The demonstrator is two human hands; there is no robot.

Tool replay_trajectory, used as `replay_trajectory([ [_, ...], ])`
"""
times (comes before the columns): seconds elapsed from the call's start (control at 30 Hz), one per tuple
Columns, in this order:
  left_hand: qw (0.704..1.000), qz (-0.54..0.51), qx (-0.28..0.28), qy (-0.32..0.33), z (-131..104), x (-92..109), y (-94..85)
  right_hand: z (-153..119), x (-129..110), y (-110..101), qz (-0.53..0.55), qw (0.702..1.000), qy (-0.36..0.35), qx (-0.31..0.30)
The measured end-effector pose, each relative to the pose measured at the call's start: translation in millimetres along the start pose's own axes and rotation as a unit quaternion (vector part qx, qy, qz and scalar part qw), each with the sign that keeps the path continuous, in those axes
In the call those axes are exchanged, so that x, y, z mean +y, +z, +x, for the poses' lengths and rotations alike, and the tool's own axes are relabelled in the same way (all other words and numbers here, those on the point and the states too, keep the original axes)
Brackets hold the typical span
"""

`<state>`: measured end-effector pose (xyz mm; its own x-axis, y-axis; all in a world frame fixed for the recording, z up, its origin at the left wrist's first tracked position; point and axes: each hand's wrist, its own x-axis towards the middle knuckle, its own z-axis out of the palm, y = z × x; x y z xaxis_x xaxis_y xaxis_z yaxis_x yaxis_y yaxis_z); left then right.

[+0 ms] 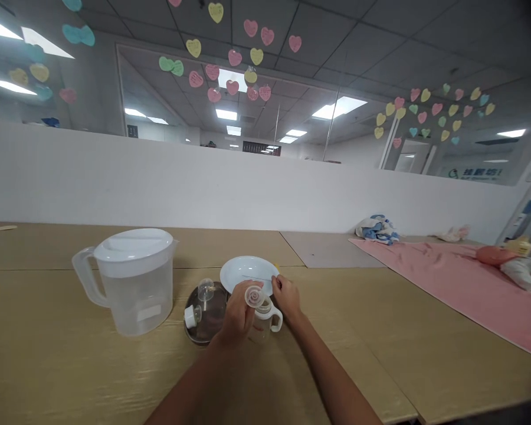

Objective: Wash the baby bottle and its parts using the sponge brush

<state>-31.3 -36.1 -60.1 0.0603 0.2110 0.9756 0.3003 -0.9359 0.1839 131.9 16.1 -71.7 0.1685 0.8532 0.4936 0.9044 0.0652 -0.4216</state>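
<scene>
My left hand [238, 313] is closed around a round translucent nipple piece [253, 296] with rings on its face, held above a clear bottle [260, 330]. That bottle stands open on the table with a white handle at its right side. My right hand [287, 296] is pinched over the right rim of a white bowl [230, 273]. A thin dark rod [257, 279] runs from its fingertips across the bowl. Left of the bottle, a round dark metal tray [215, 321] carries a clear dome cap [206, 289] and a white-capped clear piece [192, 317].
A large translucent lidded pitcher [137, 295] stands at the left. On the right lie a pink cloth [425, 271] and a crumpled blue-and-white cloth [377, 229]. A low white wall [248, 195] topped with glass borders the brown table [92, 378] at the back.
</scene>
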Motion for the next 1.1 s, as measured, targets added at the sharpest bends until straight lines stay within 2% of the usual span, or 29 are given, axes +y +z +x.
replay_trajectory([
  [0.13, 1.000, -0.004, -0.001, -0.009, -1, 0, -0.9, 0, 1, 2, 0.002, 1.000, 0.000, 0.005],
  [0.27, 0.999, -0.025, 0.021, -0.013, -2, 3, 1.1, 0, 3, 4, 0.003, 1.000, -0.013, 0.014],
  [0.43, 0.996, -0.074, 0.041, 0.018, -5, 5, 5.9, 1, 2, 4, 0.000, 1.000, -0.013, 0.011],
  [0.57, 0.997, -0.081, 0.014, -0.001, -6, 6, 6.8, 2, 1, 4, -0.007, 1.000, 0.003, 0.002],
  [0.67, 0.999, -0.043, -0.015, -0.020, -4, 8, 5.6, 2, 0, 3, -0.010, 1.000, 0.006, 0.002],
  [0.77, 0.999, 0.027, -0.017, -0.036, 0, 12, 5.1, 1, -1, 1, -0.011, 1.000, 0.007, 0.004],
  [0.93, 0.979, 0.140, -0.082, -0.125, 5, 18, 6.4, -1, -3, -1, -0.003, 0.999, 0.029, 0.016],
  [1.03, 0.970, 0.163, -0.095, -0.153, 6, 18, 5.5, -2, -3, 0, 0.012, 0.999, 0.035, 0.025],
  [1.1, 0.969, 0.165, -0.106, -0.150, 6, 16, 3.4, -2, -2, 1, 0.021, 0.999, 0.035, 0.030],
])
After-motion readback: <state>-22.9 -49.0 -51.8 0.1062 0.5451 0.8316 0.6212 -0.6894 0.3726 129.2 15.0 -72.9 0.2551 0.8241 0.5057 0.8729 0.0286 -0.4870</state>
